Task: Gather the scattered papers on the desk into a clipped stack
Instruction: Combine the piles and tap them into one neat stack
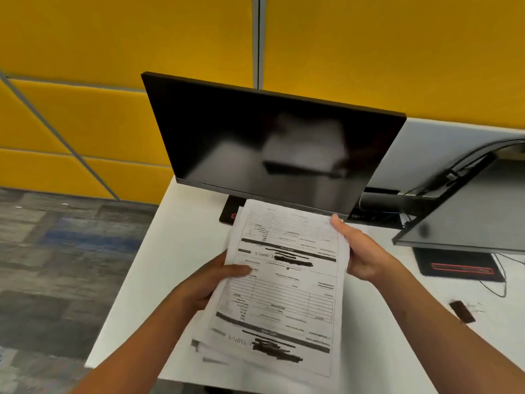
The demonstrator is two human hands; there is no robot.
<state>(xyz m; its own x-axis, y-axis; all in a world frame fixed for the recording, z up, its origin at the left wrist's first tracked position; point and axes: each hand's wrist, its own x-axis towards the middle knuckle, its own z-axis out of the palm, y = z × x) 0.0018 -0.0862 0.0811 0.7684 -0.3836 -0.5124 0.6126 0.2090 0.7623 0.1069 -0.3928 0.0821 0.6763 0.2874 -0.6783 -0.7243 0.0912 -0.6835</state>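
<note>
Floor (56, 251): grey and blue carpet tiles, far left, below the worktop edge.
Wall panels (113, 52): yellow, padded, with grey seams, behind everything.
Worktop (159, 280): white, left corner in view, carries both monitors and the small items.
Left hand (210, 280): grips the left edge of the paper stack near its middle, thumb laid on the top sheet, fingers hidden under the sheets.
Paper stack (284, 294): printed forms, held between both hands above the worktop, just in front of the centre monitor; text upside down to the camera, word "CAMPUS" legible, some lines blacked out; lower sheets stick out unevenly at the left and bottom edges.
Centre monitor (270, 143): black, screen off, tilted, blurred reflections on the glass; far edge of the stack reaches its lower bezel.
Monitor base (231, 209): dark, with a red mark, partly hidden behind the top left corner of the stack.
Right hand (360, 251): holds the right edge of the stack near its far corner, thumb on top pointing away, fingers curled beneath.
Second monitor (468, 211): right side, screen off, leaning steeply; cables run behind it.
Second base (457, 265): black with a red outline, under that monitor, thin cable looping beside it.
Small dark object (461, 311): flat, brownish, on the worktop right of the right forearm, too blurred to identify.
</note>
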